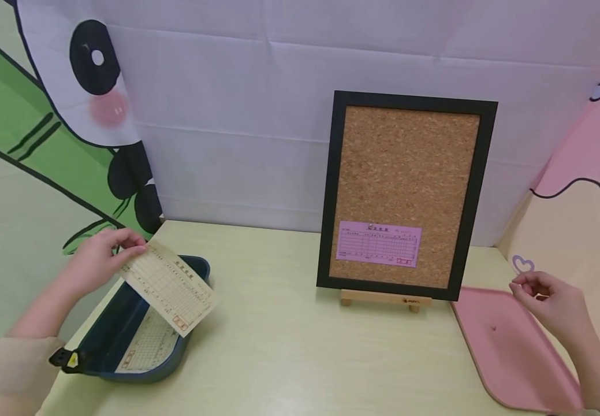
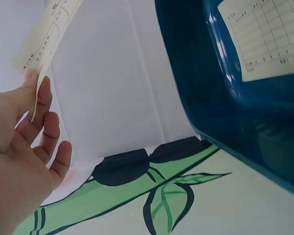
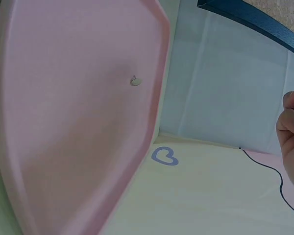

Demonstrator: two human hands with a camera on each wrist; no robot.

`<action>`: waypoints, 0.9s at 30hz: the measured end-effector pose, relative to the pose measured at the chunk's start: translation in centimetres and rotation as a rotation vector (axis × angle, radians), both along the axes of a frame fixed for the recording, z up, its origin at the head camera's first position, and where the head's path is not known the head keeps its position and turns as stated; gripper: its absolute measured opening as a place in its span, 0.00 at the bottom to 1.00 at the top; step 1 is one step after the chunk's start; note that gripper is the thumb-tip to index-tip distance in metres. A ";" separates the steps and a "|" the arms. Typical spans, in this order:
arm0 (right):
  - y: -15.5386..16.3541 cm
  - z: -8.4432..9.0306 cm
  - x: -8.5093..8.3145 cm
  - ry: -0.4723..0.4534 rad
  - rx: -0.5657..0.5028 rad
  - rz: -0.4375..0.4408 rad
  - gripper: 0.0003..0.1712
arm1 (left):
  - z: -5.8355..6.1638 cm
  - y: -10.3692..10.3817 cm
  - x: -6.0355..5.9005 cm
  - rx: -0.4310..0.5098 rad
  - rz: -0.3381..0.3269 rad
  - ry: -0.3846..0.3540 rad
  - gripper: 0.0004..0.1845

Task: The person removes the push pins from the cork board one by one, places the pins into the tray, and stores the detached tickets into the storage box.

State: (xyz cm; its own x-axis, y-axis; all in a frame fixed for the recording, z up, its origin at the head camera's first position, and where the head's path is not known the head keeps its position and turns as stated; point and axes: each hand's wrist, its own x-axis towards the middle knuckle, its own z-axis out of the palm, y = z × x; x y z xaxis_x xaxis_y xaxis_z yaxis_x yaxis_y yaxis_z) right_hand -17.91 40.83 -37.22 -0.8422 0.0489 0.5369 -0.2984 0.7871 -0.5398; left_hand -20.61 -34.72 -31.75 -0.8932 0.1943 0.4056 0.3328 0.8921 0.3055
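Observation:
My left hand (image 1: 99, 263) pinches a cream receipt slip (image 1: 172, 289) between thumb and fingers, holding it tilted above a dark blue bin (image 1: 118, 329). Another printed slip (image 1: 149, 341) lies inside that bin. Over the far edge of a pink tray (image 1: 518, 352), my right hand (image 1: 556, 306) has thumb and fingers pinched together; a thin pin point shows at the fingertips in the right wrist view, its head hidden. One thumbtack (image 3: 135, 81) lies in the tray. A pink receipt slip (image 1: 377, 244) is tacked low on a black-framed corkboard (image 1: 409, 173).
The corkboard leans on a small wooden easel (image 1: 383, 297) on the pale table (image 1: 279, 335). Behind hangs a white cloth backdrop (image 1: 227, 115) with cartoon prints. A black clip-like piece (image 1: 68, 359) is at the bin's near left corner.

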 end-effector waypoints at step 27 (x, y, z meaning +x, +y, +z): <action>4.8 -6.1 -0.4 -0.299 0.024 0.104 0.05 | -2.7 -3.2 -3.3 -0.185 -0.216 -0.137 0.09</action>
State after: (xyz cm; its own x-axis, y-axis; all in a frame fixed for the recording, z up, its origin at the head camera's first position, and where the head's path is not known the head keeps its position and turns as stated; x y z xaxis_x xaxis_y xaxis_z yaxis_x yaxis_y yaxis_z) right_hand -18.29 45.61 -43.31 -0.9628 -0.0556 0.2644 -0.2088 0.7740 -0.5978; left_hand -23.94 -37.91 -34.48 -0.8669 0.4449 0.2246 0.4879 0.8497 0.2001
